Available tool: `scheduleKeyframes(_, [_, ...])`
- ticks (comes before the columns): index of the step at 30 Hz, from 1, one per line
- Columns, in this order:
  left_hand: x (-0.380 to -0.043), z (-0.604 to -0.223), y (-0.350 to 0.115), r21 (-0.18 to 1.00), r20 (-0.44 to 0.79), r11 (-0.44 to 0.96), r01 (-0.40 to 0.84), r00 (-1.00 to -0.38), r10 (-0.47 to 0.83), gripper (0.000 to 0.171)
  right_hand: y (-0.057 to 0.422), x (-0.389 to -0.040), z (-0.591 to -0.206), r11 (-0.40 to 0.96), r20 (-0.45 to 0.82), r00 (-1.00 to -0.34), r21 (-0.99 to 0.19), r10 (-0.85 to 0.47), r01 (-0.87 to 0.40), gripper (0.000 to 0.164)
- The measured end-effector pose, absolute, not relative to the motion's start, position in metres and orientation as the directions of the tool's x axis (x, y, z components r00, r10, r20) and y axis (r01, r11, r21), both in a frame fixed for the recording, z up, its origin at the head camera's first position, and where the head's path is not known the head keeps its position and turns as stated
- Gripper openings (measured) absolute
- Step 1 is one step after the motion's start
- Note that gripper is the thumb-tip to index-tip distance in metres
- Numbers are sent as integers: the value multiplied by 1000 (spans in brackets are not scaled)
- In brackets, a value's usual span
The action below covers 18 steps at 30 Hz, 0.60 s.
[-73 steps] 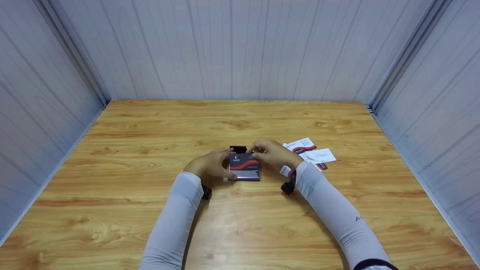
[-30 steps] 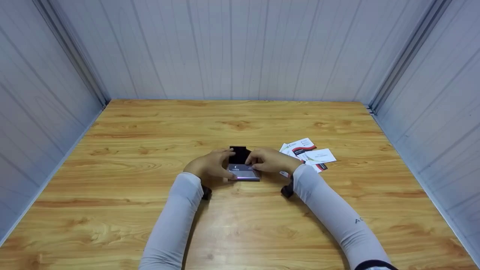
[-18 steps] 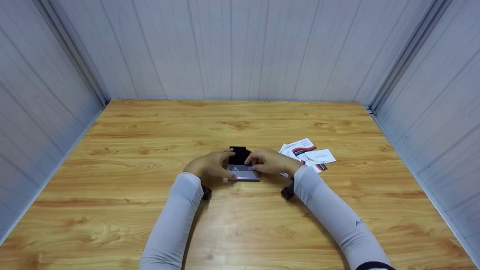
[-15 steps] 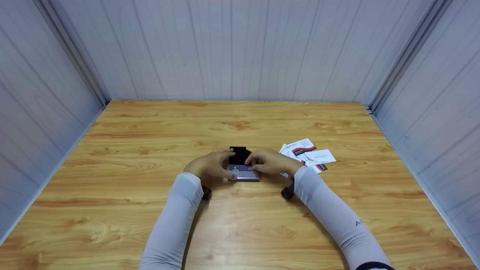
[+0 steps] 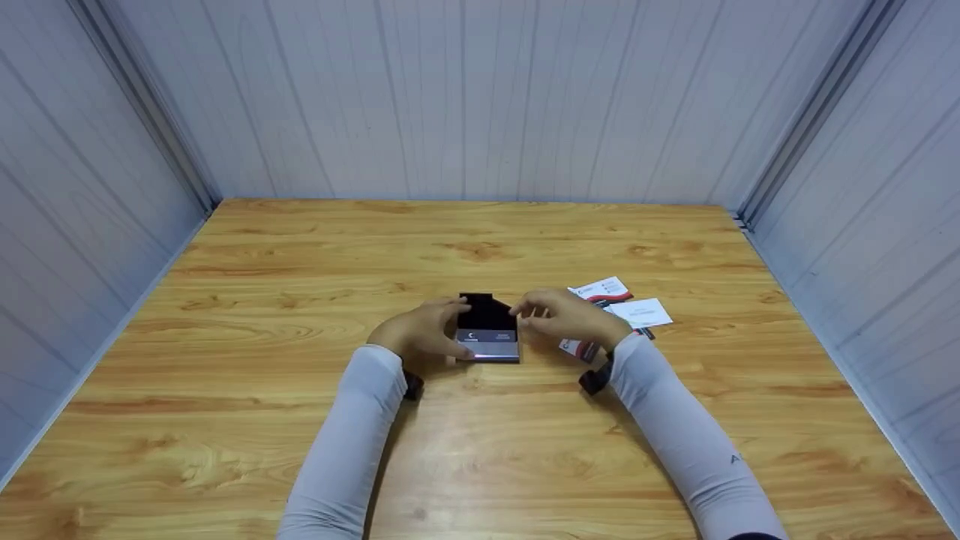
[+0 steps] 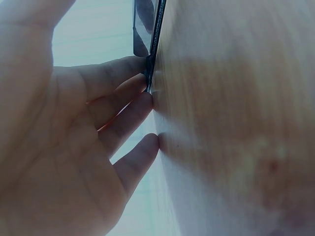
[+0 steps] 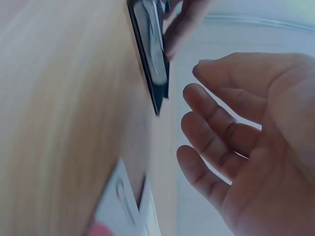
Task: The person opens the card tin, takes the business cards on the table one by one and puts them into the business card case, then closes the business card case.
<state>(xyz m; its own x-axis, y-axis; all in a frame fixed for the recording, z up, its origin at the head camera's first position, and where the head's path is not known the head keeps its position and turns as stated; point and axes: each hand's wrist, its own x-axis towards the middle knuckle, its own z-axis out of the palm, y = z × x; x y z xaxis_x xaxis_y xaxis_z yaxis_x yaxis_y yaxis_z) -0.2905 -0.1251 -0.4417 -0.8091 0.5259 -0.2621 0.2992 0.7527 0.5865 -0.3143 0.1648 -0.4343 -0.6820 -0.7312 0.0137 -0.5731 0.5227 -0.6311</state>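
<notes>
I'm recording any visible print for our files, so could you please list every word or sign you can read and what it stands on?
"A" on the right sleeve; no further letters readable.
"C"-shaped logo on the business card in the card case; lettering too small.
Loose business cards: print too small or blurred.

From above, the head view looked forward and down across the tabletop. Both wrist views, close in and turned sideways, sighted low along it, sharing the dark case.

right sleeve: "A" | dark card: apparently "C" | loose cards: print illegible
</notes>
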Motion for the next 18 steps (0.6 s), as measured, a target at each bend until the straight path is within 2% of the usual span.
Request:
scheduleKeyframes(6, [-291, -442, -125, 601, -256, 737, 309, -799, 544, 97, 196, -315, -429, 549, 23, -723, -634, -691, -544, 31])
scheduleKeyframes(13, [-290, -443, -127, 593, -260, 746, 305, -804, 535, 97, 241, -315, -423, 609, -1, -807, -657, -591, -445, 34])
scheduleKeyframes(18, [-289, -442, -127, 590, -259, 748, 302, -807, 531, 97, 272, -316, -422, 659, 1, -846, -627, -532, -415, 36])
